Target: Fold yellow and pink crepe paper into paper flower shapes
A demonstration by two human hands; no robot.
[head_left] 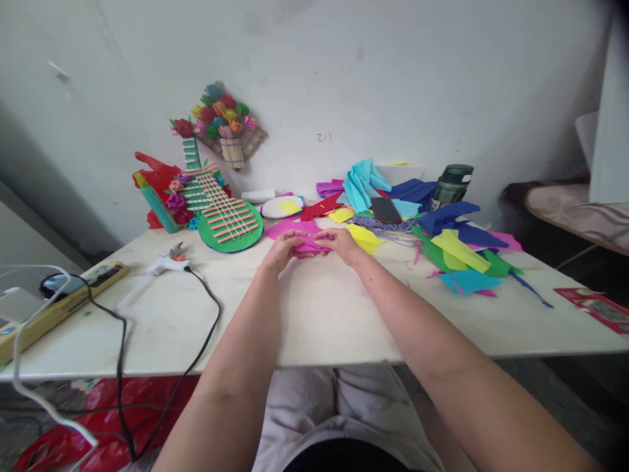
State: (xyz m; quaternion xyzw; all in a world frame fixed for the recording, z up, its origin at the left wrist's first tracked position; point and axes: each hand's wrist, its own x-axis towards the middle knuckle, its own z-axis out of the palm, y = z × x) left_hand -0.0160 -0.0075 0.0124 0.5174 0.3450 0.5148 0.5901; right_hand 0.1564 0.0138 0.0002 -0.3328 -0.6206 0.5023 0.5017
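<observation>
Between my two hands, over the middle of the white table (334, 314), is a sheet of pink crepe paper (307, 244). My left hand (285, 249) pinches its left side, and my right hand (339, 244) pinches its right side, with fingertips close together. More pink paper spreads on the table just behind the hands. Yellow paper (364, 238) lies beside my right hand. To the left of my left hand is a green lute-shaped craft (230, 226) with pinkish sticks and pale strings across it.
A glue gun (170, 263) with a black cord and a yellow-edged power strip (63, 305) lie at left. Colourful paper scraps (462, 252), a phone (386, 211) and a dark green bottle (451, 185) occupy the right. A paper-flower basket (230, 124) is against the wall.
</observation>
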